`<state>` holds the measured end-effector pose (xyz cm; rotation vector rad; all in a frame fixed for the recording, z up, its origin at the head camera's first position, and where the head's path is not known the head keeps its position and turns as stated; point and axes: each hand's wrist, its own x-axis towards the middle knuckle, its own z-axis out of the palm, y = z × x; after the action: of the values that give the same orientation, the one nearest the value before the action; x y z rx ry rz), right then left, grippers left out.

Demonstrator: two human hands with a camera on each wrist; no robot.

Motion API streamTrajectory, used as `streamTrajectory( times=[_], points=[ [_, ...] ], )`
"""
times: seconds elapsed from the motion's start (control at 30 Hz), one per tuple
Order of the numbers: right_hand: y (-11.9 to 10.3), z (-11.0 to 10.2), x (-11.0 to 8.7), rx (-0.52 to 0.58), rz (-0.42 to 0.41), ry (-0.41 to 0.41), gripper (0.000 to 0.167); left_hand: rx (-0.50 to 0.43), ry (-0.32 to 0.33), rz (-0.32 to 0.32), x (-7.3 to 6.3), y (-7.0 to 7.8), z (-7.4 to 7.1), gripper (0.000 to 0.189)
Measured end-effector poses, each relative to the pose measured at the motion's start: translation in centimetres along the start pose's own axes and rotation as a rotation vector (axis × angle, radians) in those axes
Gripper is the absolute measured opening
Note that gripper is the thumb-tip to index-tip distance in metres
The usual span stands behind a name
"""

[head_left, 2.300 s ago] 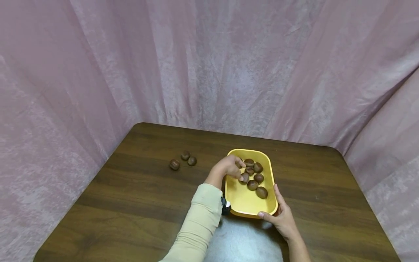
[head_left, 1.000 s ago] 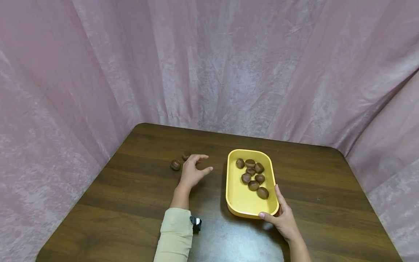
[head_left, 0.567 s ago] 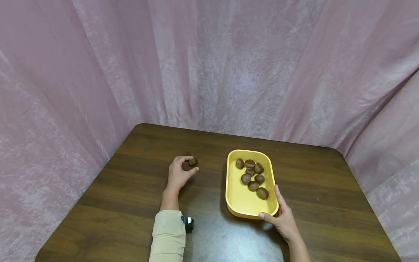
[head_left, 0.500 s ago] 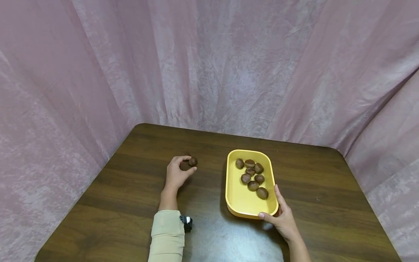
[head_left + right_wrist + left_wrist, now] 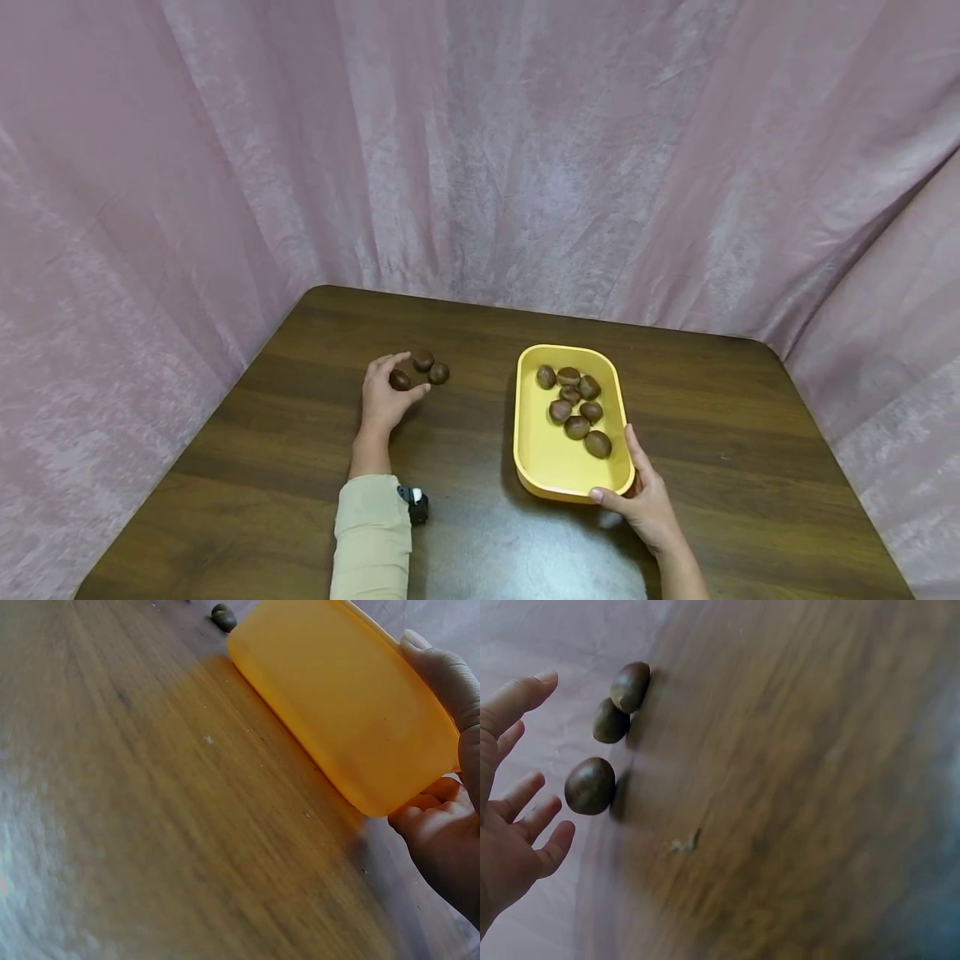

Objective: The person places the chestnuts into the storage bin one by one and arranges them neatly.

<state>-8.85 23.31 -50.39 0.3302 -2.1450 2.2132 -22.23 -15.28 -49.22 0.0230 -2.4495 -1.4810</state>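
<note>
My left hand [image 5: 385,398] is over the table's left part, thumb and fingers spread about a brown chestnut [image 5: 400,380]. In the left wrist view, that hand's fingers [image 5: 526,796] reach toward the nearest chestnut [image 5: 590,785] with a gap visible. Two more loose chestnuts, one farther back [image 5: 423,360] and one to the right [image 5: 439,373], lie just beyond the fingertips. My right hand [image 5: 647,504] grips the near right corner of a yellow plastic box [image 5: 551,471], thumb on the rim and fingers along the side. Several chestnuts [image 5: 577,427] lie inside the box.
Everything stands on a dark brown wooden table [image 5: 262,467] with rounded corners. Behind it hang pink velvet curtains [image 5: 480,150]. In the left wrist view, a small pale mark [image 5: 684,844] shows on the wood.
My left hand has let go of a chestnut in the box, come out and moved left past the loose chestnuts to the leftmost one. The right hand still holds the box.
</note>
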Motion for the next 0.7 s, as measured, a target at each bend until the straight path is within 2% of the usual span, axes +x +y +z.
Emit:
streamTrajectory(
  times=[0.43,0.57,0.7],
  points=[
    [0.1,0.0,0.1,0.012,0.000,-0.005,0.106,0.036,-0.047,-0.137,1.0,-2.0,-1.3,0.078],
    [0.1,0.1,0.1,0.008,0.006,-0.001,0.106,0.046,-0.064,-0.196,1.3,-2.4,-1.4,0.077],
    [0.0,0.0,0.1,-0.006,0.010,0.007,0.106,0.069,-0.063,-0.214,1.4,-2.6,-1.5,0.073]
  ],
)
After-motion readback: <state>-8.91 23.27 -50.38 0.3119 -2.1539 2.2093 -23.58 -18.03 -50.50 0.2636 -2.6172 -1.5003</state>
